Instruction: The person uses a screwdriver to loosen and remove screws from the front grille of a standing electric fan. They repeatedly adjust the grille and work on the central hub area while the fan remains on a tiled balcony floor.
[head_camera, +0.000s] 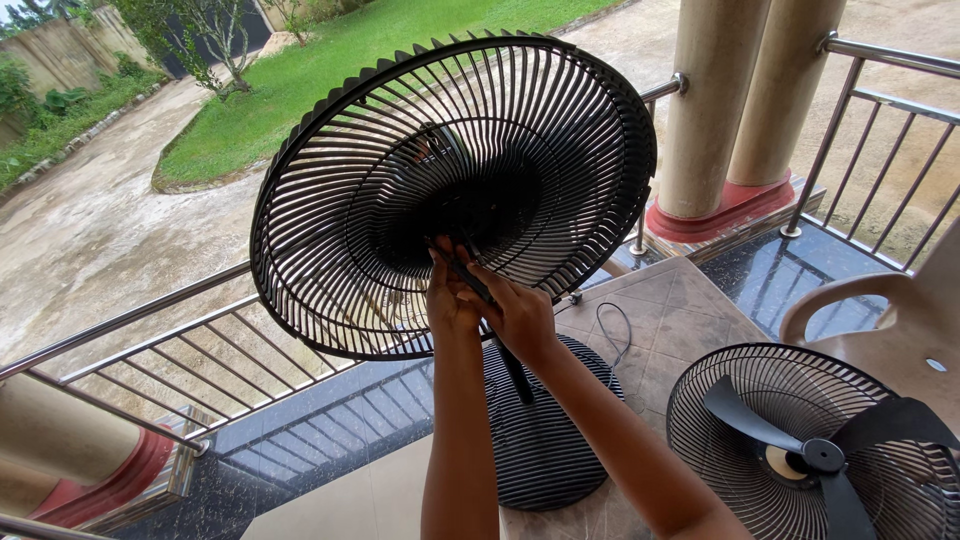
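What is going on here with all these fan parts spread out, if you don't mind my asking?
A person is working on a pedestal fan on a tiled balcony. Both the left hand and the right hand grip the centre of a black rear fan grille mounted above the round base. Another grille, with the fan blades lying in it, sits beside a plastic chair.

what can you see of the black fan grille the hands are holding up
The fan grille is a round black guard, plastic by its look, with thin curved ribs running from a solid dark hub to a toothed outer rim. It is held up tilted, facing the camera, in front of the balcony railing. The left hand and right hand meet at its lower centre, fingers on the hub area. A dark stem runs down behind them to a round ribbed base.
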